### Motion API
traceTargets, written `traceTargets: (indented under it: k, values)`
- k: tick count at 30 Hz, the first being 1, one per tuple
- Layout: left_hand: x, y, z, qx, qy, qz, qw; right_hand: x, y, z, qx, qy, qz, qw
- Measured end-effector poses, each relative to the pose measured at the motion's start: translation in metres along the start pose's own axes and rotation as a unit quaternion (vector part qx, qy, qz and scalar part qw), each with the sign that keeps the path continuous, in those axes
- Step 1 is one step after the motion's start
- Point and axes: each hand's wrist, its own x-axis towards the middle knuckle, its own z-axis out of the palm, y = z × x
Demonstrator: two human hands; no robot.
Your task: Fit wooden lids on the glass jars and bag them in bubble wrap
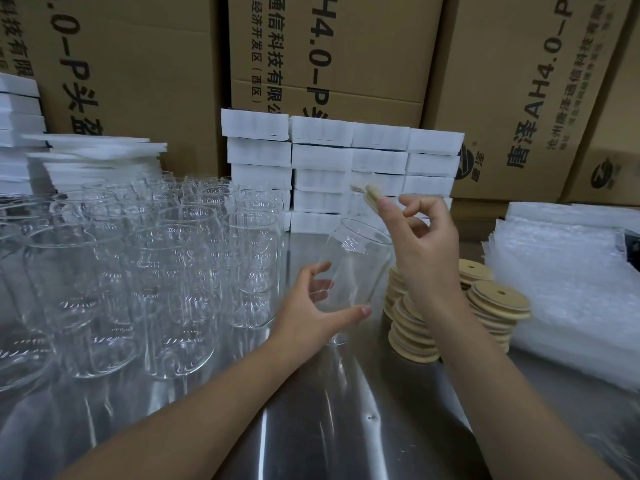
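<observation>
My left hand (313,308) grips a clear glass jar (356,268) low on its body and holds it tilted, mouth up and to the right, above the steel table. My right hand (420,237) is raised above the jar's mouth and pinches a round wooden lid (370,195) edge-on between thumb and forefinger. The lid is apart from the jar's rim. Stacks of wooden lids (495,306) with a small hole each stand to the right of the jar. Bubble wrap bags (568,292) lie piled at the far right.
Several empty glass jars (138,271) crowd the left half of the steel table (311,427). White foam blocks (346,161) are stacked behind, more at the left. Large cardboard boxes (346,57) wall off the back.
</observation>
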Motion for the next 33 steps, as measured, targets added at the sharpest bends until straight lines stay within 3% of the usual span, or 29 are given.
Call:
traceTargets:
  k: [8, 27, 33]
  values:
    - [0.001, -0.002, 0.0, 0.004, -0.013, -0.002, 1.0, -0.004, 0.003, 0.005, -0.029, -0.072, -0.018, 0.997]
    - [0.001, -0.003, -0.002, -0.014, -0.005, -0.004, 1.0, -0.01, 0.01, 0.01, -0.047, -0.095, -0.046, 0.993]
    - [0.001, -0.002, -0.001, -0.03, -0.001, -0.001, 1.0, -0.012, 0.006, -0.003, -0.14, -0.114, -0.064, 0.981]
